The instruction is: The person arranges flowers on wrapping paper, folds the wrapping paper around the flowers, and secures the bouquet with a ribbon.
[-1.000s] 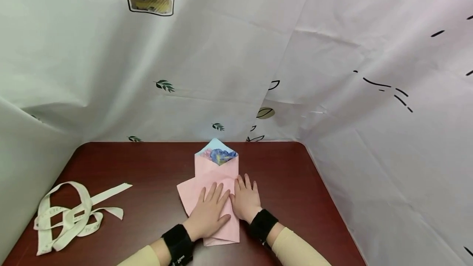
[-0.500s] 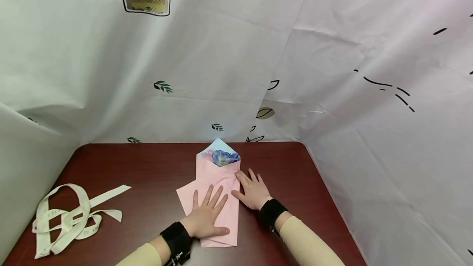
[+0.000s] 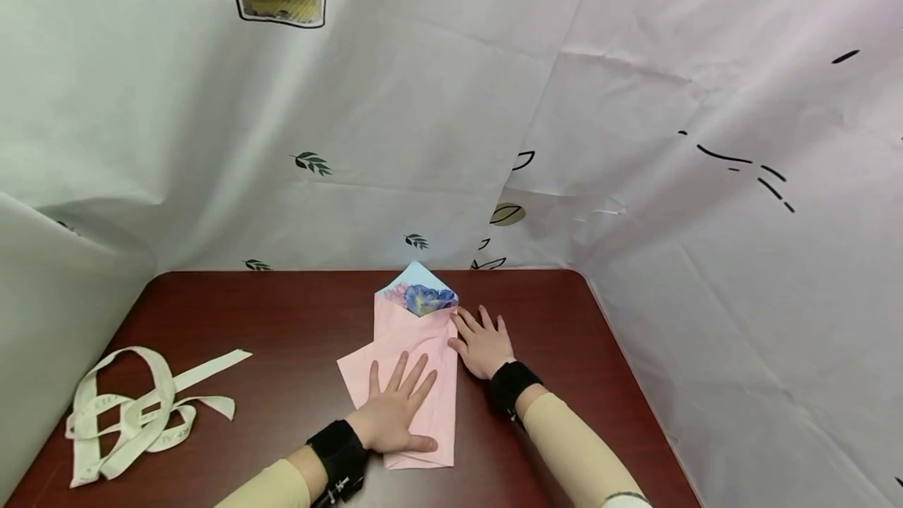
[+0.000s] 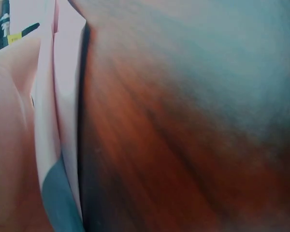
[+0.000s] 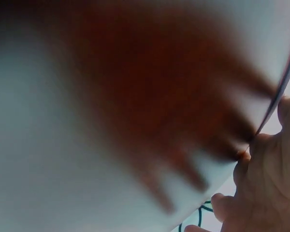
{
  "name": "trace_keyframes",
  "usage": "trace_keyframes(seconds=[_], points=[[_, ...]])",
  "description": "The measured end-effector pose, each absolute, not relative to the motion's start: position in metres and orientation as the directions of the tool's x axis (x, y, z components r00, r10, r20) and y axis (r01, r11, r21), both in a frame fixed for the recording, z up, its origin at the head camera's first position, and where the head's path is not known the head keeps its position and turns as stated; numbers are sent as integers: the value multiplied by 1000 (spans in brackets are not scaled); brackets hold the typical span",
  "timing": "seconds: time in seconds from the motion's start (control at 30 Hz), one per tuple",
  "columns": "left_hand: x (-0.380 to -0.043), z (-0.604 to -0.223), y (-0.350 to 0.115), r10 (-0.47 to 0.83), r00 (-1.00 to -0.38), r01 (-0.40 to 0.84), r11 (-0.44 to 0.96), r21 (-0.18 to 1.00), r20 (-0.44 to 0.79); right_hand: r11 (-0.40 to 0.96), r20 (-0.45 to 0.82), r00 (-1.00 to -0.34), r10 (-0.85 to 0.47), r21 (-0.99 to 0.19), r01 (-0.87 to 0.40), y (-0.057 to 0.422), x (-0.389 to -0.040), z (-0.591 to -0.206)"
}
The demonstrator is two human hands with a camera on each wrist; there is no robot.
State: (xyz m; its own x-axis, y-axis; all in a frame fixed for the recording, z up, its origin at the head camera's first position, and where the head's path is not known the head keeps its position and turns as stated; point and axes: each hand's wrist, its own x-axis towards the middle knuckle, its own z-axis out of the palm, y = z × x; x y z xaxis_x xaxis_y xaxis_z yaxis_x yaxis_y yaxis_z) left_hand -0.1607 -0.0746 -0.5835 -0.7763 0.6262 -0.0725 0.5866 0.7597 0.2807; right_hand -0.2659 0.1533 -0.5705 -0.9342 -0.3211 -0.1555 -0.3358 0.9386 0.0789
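The paper (image 3: 415, 332) lay folded on the tabletop (image 3: 282, 320) — the left hand (image 3: 391, 415), spread wide, rested on it, seemingly to keep it flat; the right hand (image 3: 484, 345), outstretched, touched its edge, perhaps to steady the fold.

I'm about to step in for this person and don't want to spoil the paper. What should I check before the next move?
1. Left hand flat on the pink paper: ok.
2. Right hand at the paper's upper right edge: ok.
3. Paper's left corner tucked in: not ok, it juts out leftward.
4. White ribbon apart from the paper: ok.
5. Underside of the paper free of creases: cannot tell, hidden.
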Motion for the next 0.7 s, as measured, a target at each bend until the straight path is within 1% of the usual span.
trace_keyframes(seconds=[0.17, 0.23, 0.3, 0.37, 0.47, 0.53, 0.57, 0.6, 0.7], points=[[-160, -576, -74, 620, -781, 582, 769, 264, -83, 960, -156, -955, -251, 83, -266, 143, -276, -571], [-157, -576, -74, 613, -787, 582, 773, 251, -63, 967, -158, -961, -227, 80, -242, 139, -277, -570], [-149, -579, -73, 629, -777, 605, 759, 243, -29, 971, -170, -962, -212, 74, -227, 136, -276, -570], [-139, -582, -72, 682, -731, 664, 709, 236, 8, 974, -191, -962, -193, 78, -211, 134, -275, -569], [-122, -583, -69, 789, -613, 777, 593, 209, 38, 976, -222, -962, -162, 106, -189, 133, -273, -566], [-116, -583, -68, 837, -546, 824, 528, 204, 38, 977, -217, -965, -149, 119, -177, 132, -273, -564], [-115, -582, -68, 846, -532, 834, 516, 195, 34, 977, -213, -966, -146, 125, -175, 132, -273, -563], [-114, -581, -69, 852, -524, 834, 507, 218, 23, 977, -200, -968, -148, 125, -175, 132, -272, -563], [-114, -577, -70, 853, -523, 829, 507, 236, 5, 975, -123, -975, -183, 107, -196, 131, -264, -564]])
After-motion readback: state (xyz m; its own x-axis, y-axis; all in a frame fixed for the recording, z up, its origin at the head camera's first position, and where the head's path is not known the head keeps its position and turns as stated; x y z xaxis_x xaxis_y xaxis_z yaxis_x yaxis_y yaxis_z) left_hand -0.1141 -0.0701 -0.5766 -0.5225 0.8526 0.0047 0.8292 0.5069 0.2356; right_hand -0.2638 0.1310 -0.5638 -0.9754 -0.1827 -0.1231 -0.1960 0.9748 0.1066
